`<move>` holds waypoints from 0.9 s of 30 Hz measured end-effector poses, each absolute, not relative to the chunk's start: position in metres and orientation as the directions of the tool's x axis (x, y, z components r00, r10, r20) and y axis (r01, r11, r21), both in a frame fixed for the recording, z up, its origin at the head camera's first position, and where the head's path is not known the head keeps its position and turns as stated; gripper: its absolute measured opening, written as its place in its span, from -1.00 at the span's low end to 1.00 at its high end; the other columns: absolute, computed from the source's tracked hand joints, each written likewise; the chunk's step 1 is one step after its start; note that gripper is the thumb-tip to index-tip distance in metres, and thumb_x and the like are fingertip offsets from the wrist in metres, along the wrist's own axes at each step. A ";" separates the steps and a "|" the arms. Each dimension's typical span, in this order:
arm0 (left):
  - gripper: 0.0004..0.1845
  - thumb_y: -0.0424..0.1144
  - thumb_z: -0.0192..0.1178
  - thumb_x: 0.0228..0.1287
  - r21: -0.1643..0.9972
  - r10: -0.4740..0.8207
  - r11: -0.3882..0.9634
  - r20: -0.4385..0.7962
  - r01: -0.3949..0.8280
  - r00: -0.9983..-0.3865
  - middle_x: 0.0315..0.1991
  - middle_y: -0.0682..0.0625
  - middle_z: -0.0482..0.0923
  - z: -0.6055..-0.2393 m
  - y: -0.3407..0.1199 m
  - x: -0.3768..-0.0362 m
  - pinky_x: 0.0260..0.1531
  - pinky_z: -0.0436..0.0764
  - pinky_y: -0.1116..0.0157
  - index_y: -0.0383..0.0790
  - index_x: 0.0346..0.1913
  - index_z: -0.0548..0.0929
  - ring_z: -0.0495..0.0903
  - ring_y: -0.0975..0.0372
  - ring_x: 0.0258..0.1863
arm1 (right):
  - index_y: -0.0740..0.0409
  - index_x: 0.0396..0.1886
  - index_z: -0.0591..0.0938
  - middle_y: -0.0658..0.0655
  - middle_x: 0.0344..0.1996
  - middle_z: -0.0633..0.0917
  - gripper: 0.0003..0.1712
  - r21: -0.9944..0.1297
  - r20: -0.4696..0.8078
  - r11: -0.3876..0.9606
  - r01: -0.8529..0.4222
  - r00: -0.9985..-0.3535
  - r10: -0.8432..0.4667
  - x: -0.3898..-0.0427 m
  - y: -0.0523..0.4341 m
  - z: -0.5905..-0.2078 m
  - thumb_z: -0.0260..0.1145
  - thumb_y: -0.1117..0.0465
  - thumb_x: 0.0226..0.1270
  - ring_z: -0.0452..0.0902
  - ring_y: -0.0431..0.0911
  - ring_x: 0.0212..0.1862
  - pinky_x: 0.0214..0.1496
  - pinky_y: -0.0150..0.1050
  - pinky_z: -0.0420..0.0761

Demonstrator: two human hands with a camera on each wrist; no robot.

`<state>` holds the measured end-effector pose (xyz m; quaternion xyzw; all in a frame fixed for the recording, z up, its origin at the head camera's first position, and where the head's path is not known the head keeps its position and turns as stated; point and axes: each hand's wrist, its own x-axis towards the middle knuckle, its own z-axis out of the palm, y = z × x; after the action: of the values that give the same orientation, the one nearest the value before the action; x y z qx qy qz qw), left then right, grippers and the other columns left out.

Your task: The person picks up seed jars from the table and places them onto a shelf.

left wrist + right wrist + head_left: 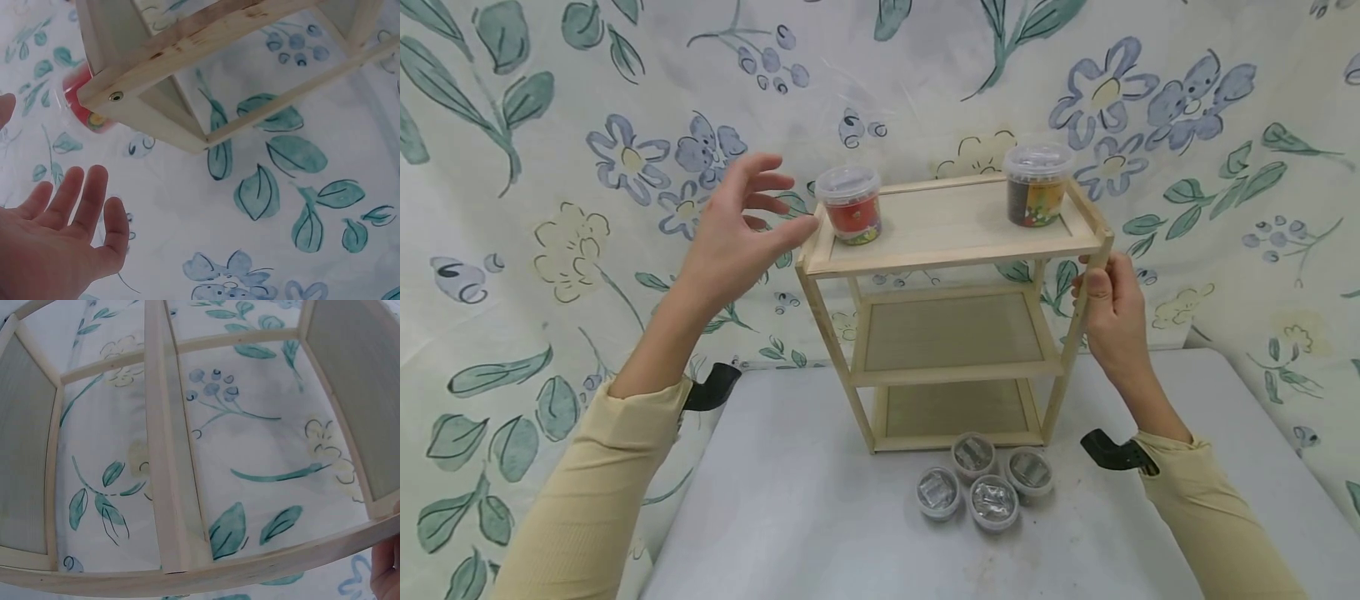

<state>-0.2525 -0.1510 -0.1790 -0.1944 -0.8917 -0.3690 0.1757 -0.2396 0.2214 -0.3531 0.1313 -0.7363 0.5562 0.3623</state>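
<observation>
A three-tier wooden shelf (pixel 955 250) stands on a grey table (pixel 820 517). On its top tier sit a red-filled clear tub (pixel 850 204) at the left and a dark-filled tub (pixel 1036 185) at the right. My left hand (pixel 741 225) hovers open just left of the red tub, fingers spread, holding nothing. The left wrist view shows that open hand (pixel 62 237) below the shelf corner (pixel 115 97) and the red tub (pixel 84 103). My right hand (pixel 1108 312) grips the shelf's front right post (pixel 1086 300). In the right wrist view only the shelf frame (pixel 165 462) and a fingertip (pixel 386 569) show.
Several small lidded clear tubs (pixel 985 483) cluster on the table in front of the shelf. A floral cloth (pixel 587 167) hangs behind and drapes over the table's sides. Black wrist-camera mounts (pixel 711 387) sit at both cuffs.
</observation>
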 end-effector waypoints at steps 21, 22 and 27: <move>-0.28 -0.08 0.32 0.26 0.586 0.199 0.658 0.470 0.473 -0.860 0.25 -0.02 0.47 -0.203 -0.171 -0.231 0.08 0.42 0.20 -0.05 0.44 0.28 0.50 0.15 0.12 | 0.43 0.18 0.39 -0.14 -0.24 0.51 -0.51 -0.738 0.662 0.357 -0.573 -0.715 0.222 -0.240 0.221 -0.354 -0.06 0.07 0.60 0.48 -0.25 -0.20 -0.10 -0.40 0.43; -0.28 -0.09 0.32 0.26 0.588 0.196 0.656 0.473 0.473 -0.859 0.26 -0.01 0.47 -0.206 -0.172 -0.230 0.08 0.42 0.20 -0.05 0.44 0.29 0.50 0.16 0.12 | 0.43 0.18 0.39 -0.14 -0.23 0.51 -0.52 -0.735 0.666 0.355 -0.577 -0.713 0.220 -0.240 0.221 -0.354 -0.06 0.08 0.60 0.48 -0.26 -0.19 -0.10 -0.40 0.43; -0.32 -0.19 0.33 0.24 0.595 0.174 0.623 0.528 0.508 -0.831 0.26 0.01 0.47 -0.226 -0.175 -0.217 0.06 0.40 0.29 -0.07 0.41 0.34 0.50 0.19 0.10 | 0.44 0.17 0.40 -0.19 -0.22 0.51 -0.51 -0.723 0.683 0.340 -0.602 -0.698 0.217 -0.240 0.220 -0.355 -0.06 0.07 0.59 0.49 -0.25 -0.20 -0.11 -0.43 0.44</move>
<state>-0.2171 -0.1751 -0.2264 -0.1950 -0.8747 -0.3879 0.2154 -0.2403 0.2205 -0.3548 0.1315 -0.7322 0.5593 0.3659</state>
